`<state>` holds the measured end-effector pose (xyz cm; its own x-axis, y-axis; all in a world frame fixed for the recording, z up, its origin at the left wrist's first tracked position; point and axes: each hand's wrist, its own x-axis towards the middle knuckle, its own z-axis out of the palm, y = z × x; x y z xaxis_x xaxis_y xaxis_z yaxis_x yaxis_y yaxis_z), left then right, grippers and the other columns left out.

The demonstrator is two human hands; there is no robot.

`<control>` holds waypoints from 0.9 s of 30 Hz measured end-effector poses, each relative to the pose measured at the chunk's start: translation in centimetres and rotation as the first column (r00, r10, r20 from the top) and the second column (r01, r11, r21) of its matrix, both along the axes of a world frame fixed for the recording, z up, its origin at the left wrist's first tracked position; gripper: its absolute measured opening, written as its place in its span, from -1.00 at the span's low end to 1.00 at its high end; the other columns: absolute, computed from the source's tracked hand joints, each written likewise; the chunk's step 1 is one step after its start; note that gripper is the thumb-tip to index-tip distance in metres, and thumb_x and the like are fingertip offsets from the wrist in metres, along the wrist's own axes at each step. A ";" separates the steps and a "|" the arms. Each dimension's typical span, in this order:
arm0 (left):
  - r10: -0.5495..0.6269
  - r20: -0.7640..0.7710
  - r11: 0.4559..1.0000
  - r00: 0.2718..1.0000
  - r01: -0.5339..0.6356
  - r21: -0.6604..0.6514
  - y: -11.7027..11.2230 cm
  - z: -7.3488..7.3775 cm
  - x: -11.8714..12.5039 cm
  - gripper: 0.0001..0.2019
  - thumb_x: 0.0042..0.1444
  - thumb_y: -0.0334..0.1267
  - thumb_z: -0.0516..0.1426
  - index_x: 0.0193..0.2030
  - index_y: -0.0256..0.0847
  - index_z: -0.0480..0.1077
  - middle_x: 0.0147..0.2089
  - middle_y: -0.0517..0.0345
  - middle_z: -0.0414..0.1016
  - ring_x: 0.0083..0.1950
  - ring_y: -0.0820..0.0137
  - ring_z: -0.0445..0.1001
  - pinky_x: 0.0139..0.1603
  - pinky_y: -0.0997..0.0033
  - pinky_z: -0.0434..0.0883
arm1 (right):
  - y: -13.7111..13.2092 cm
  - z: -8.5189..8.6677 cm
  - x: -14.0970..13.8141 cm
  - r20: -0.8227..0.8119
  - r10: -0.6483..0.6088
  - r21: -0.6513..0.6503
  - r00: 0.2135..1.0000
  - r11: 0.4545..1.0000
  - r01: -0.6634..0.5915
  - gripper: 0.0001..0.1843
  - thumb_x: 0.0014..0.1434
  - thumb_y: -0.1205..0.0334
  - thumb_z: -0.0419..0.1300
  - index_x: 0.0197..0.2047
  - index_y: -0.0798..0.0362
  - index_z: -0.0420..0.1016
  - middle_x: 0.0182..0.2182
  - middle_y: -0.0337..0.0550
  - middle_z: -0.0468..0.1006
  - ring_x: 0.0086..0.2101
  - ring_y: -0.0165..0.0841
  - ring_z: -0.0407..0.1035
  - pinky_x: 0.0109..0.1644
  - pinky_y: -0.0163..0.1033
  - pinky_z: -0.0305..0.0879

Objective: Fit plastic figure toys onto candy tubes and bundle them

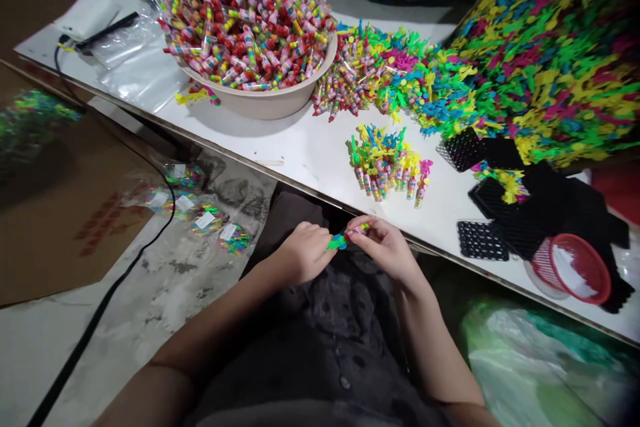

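Over my lap, my left hand is closed on a small green plastic figure, with a bit of blue beside it. My right hand pinches a small candy tube with a pink label and a yellow tip. The tube and the green figure meet end to end, or nearly so; the exact join is too small to tell. On the table just beyond my hands lies a bunch of candy tubes with colourful plastic figures on their ends.
A beige basin heaped with candy tubes stands on the white table. Loose tubes and a big pile of plastic figures lie to its right. Black trays and a red basket sit at right. Packed bags lie on the floor.
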<state>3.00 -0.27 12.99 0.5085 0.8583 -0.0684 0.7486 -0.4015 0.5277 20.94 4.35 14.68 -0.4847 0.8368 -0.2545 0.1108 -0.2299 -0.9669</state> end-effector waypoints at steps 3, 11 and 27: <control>0.009 0.038 1.000 0.999 -0.008 -0.002 -0.3 -0.4 0.1 -0.68 0.25 -0.21 -0.19 -0.36 -0.25 0.31 -0.37 0.11 0.35 -0.28 0.40 0.28 -0.17 0.34 0.16 | -0.4 -0.2 -0.1 0.010 -0.027 -0.001 1.000 1.000 0.027 -0.80 0.00 0.10 0.25 -0.35 0.03 0.43 -0.42 -0.22 0.44 -0.39 -0.41 0.30 -0.30 -0.29 0.24; 0.050 0.129 0.995 0.990 -0.039 -0.088 -0.7 -0.6 0.9 -0.69 0.25 -0.20 -0.18 -0.32 -0.24 0.31 -0.32 0.12 0.38 -0.24 0.41 0.31 -0.12 0.36 0.19 | -1.0 -0.3 -0.3 0.008 -0.097 -0.008 0.995 0.995 0.097 -0.79 -0.03 0.10 0.26 -0.36 0.03 0.42 -0.45 -0.23 0.45 -0.41 -0.41 0.30 -0.31 -0.29 0.26; 0.351 0.246 0.919 0.904 -0.282 -0.275 -3.3 -0.8 -2.1 -0.68 0.10 -0.12 0.01 -0.01 -0.12 0.30 -0.06 0.03 0.39 0.02 0.23 0.33 0.05 0.16 0.31 | -1.9 -0.8 2.6 0.022 -0.159 -0.082 0.987 0.984 0.160 -0.73 -0.11 0.05 0.31 -0.39 0.03 0.42 -0.45 -0.23 0.44 -0.42 -0.39 0.32 -0.32 -0.27 0.24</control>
